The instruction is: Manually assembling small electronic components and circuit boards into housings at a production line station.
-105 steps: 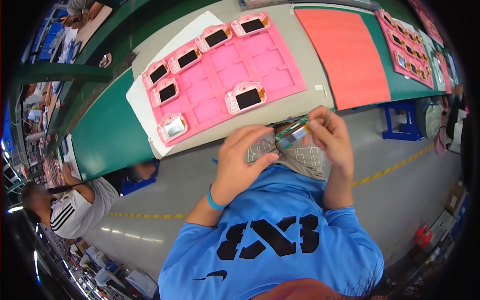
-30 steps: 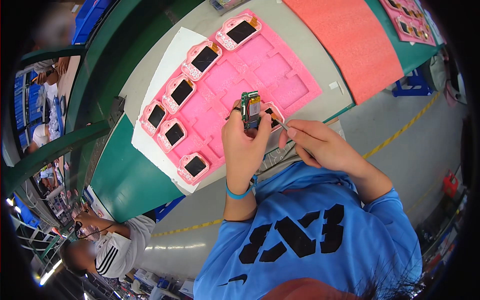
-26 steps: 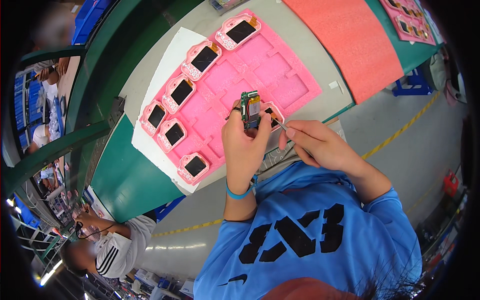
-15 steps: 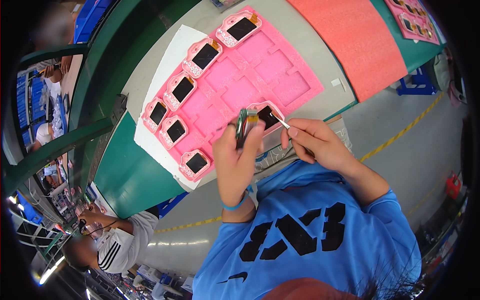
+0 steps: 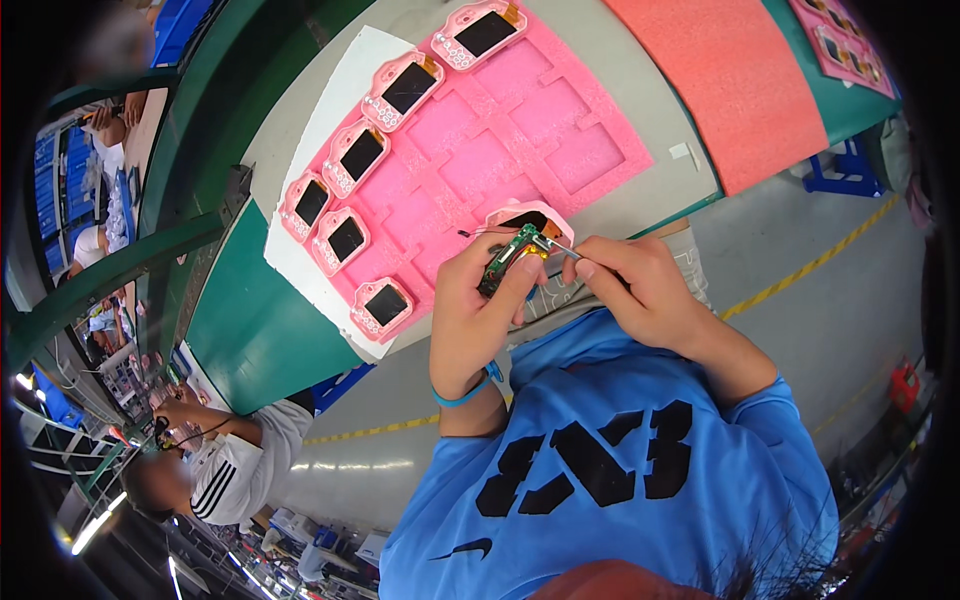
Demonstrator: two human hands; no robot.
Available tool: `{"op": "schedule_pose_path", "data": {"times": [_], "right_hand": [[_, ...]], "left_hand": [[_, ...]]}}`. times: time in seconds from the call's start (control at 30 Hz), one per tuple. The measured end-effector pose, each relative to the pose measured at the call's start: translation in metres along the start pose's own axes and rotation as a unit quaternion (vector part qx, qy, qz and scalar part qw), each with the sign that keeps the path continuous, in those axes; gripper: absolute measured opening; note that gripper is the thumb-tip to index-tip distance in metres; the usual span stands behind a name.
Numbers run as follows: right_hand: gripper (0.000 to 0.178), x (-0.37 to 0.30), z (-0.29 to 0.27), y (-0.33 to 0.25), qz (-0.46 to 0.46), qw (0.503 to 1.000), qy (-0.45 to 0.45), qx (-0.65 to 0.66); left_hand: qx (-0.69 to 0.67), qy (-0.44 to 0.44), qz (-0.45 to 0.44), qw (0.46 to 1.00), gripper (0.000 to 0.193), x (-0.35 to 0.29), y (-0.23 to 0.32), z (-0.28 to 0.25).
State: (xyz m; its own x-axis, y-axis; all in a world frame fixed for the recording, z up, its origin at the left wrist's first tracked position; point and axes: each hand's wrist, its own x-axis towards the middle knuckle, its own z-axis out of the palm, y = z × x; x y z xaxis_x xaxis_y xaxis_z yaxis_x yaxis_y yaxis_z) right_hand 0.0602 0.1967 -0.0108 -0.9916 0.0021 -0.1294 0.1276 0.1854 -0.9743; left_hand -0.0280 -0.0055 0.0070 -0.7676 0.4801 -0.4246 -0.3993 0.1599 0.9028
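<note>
My left hand (image 5: 477,300) grips a green circuit board (image 5: 508,262), thumb on its near side. A yellow part shows on the board beside the thumb. In a pinch, my right hand (image 5: 640,290) holds a thin silver tool (image 5: 562,247), its tip at the board's right end. Behind the board, partly hidden by it and my left fingers, lies a pink case with a dark screen (image 5: 515,212). A thin dark wire (image 5: 480,232) sticks out by the left fingers.
A pink foam tray (image 5: 590,120) with cut-out pockets carries several pink screen cases (image 5: 408,88) on its left side. White board (image 5: 350,75) lies under it. An orange mat (image 5: 725,100) and another loaded tray (image 5: 840,45) are farther right. Another person (image 5: 235,460) sits at the left.
The board has turned and moved slightly right, so its green face shows. My hands are closer together, and the silver tool has moved from the pink case to the board.
</note>
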Motion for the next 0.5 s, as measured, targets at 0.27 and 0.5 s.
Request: {"op": "schedule_pose_path", "data": {"times": [0.27,0.5], "right_hand": [[0.013,-0.001,-0.001,0.004,-0.064,0.995,0.023,-0.076],[0.013,-0.002,-0.003,-0.002,-0.035,0.998,-0.013,-0.043]], "left_hand": [[0.017,0.004,0.014,1.000,0.017,0.001,-0.007,-0.001],[0.027,0.073,0.032,0.996,0.020,0.001,-0.009,0.012]]}}
